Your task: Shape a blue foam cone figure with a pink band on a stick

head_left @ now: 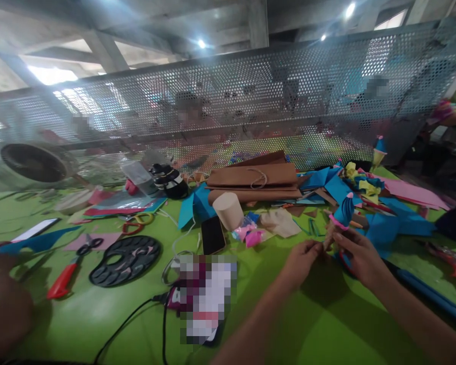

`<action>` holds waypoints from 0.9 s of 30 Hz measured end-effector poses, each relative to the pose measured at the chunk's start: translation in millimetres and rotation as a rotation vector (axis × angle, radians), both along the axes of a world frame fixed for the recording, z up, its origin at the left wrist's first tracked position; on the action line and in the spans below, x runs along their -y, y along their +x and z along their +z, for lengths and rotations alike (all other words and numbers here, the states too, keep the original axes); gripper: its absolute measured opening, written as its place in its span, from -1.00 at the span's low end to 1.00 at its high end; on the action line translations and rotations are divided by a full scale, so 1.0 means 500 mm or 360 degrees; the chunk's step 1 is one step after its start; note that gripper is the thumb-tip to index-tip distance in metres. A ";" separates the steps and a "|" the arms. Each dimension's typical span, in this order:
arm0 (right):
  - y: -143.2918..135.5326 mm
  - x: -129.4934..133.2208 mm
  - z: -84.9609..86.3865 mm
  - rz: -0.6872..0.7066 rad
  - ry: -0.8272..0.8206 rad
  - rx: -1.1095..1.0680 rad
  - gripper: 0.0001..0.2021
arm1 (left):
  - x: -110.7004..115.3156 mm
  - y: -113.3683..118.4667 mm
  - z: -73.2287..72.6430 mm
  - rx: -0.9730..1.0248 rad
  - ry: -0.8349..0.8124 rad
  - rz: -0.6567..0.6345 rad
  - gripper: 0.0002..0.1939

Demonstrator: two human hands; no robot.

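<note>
A small cone-shaped craft piece with a blue swirled top (345, 209), a pink ruffle and a pink tip stands upright between my hands. My left hand (303, 261) pinches its tan lower end. From the right, my right hand (359, 253) holds the tan cone just under the ruffle, fingers closed on it. Something red and blue, partly hidden, lies beneath my right hand. A similar blue-topped cone (380, 147) stands at the back right.
Brown sheets (253, 177), blue paper (382, 228) and a cream roll (228, 210) lie across the green table (266, 304). Left are a black palette (137, 263), red-handled scissors (64, 279) and a person's arm (7, 304). A dark phone (213, 235) lies mid-table. Perforated metal screen (228, 116) behind.
</note>
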State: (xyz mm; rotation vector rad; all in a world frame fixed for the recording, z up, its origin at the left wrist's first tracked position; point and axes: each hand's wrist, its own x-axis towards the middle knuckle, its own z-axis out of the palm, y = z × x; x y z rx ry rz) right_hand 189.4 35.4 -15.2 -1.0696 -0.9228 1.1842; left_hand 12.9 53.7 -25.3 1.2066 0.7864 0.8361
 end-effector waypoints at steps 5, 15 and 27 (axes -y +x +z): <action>0.003 -0.001 0.001 -0.0081 -0.0005 -0.0059 -0.68 | 0.004 0.000 0.000 0.0090 -0.0111 -0.0054 -0.45; -0.007 0.002 0.011 -0.0082 0.0016 -0.0027 -0.61 | 0.002 0.005 -0.012 -0.0196 0.0162 0.0034 -0.74; -0.002 -0.001 -0.021 0.0082 0.0085 0.0255 -0.59 | 0.006 0.009 -0.017 0.0021 0.0183 0.0035 -0.71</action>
